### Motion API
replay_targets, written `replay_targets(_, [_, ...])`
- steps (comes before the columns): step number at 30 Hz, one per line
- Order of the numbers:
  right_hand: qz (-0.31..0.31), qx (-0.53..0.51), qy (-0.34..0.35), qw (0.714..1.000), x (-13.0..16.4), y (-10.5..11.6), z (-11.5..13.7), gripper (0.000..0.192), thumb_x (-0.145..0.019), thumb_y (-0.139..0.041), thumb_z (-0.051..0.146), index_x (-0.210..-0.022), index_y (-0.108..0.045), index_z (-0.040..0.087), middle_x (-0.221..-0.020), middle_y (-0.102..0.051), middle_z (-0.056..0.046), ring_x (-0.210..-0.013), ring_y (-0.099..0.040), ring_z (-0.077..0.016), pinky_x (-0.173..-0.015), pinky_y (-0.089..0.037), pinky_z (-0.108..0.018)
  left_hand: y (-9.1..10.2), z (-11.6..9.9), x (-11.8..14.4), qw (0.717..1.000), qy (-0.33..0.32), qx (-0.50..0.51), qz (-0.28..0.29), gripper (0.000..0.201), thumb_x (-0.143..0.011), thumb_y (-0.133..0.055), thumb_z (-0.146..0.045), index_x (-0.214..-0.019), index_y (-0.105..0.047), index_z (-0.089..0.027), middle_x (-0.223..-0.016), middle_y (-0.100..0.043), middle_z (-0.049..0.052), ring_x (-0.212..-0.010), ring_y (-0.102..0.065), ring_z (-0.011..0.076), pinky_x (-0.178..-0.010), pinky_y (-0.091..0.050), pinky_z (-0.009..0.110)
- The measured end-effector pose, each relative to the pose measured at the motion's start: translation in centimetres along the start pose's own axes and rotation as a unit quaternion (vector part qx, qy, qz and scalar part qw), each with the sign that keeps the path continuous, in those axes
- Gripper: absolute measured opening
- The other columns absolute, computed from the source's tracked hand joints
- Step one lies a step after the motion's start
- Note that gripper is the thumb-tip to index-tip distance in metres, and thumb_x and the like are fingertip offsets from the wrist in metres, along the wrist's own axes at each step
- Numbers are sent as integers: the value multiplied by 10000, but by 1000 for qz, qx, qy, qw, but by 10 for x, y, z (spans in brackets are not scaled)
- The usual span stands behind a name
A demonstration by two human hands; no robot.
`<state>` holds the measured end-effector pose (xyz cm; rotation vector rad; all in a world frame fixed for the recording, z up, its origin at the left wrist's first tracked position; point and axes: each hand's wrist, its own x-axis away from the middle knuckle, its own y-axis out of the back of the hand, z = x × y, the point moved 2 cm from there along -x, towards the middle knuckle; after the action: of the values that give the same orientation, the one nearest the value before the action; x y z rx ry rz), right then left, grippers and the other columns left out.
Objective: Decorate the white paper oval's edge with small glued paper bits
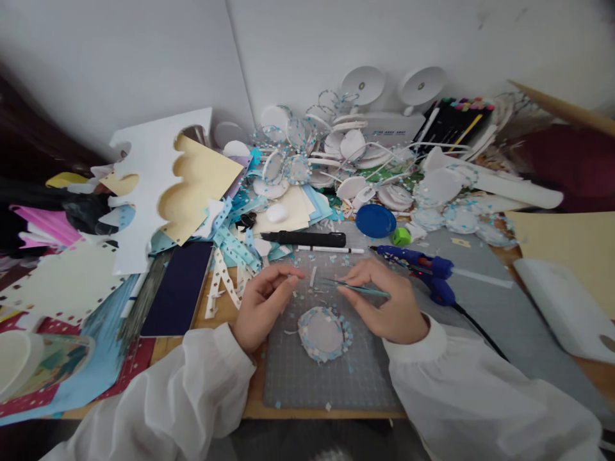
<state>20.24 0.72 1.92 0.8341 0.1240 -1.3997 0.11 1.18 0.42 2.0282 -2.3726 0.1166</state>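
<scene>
Both hands are working low in the centre of the frame, over a grey gridded cutting mat (331,378). Right hand (384,304) is pinching a pair of slim teal-tinted metal tweezers (358,287), fingers closed on them, tips pointing left toward the other hand. Left hand (262,301) is curling in, thumb and forefinger pressed together; whether something tiny is sitting between them, can't tell.

Just below the hands, a round white disc rimmed with pale blue and white paper bits (324,334) is lying flat on the mat, touching neither hand. A small white strip (312,276) is lying between the two hands.

Above the hands, a black pen-shaped tool (307,239) and a thin white pen (331,249) are lying across the mat's top edge. Centre right, a blue hot glue gun (423,266) is resting on the table, near a round blue lid (375,221). Upper centre, more white discs (355,144) are piling up against the wall. Left side, cut paper sheets (158,173) are covering the table.
</scene>
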Motion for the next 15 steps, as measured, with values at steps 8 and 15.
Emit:
replay_targets(8, [106,76,101,986,-3,8,-6,141,-805,-607,112,-774,-522,220,-746,-656,-32,-700,-605,-180,-682,-456,-356,1,-2,-2,999,7,26,-25,192,-829,-594,-345,-840,-627,-156,-479,-375,-81,-409,-307,62,-423,-208,208])
replay_targets(15, [165,88,106,977,-3,7,-11,116,-832,-580,126,-801,-531,227,-773,-663,-38,-735,-605,-190,-689,-440,-360,1,-2,-2,999,15,26,-29,191,-821,-592,-348,-841,-615,-159,-473,-373,-83,-407,-308,65,-430,-194,219])
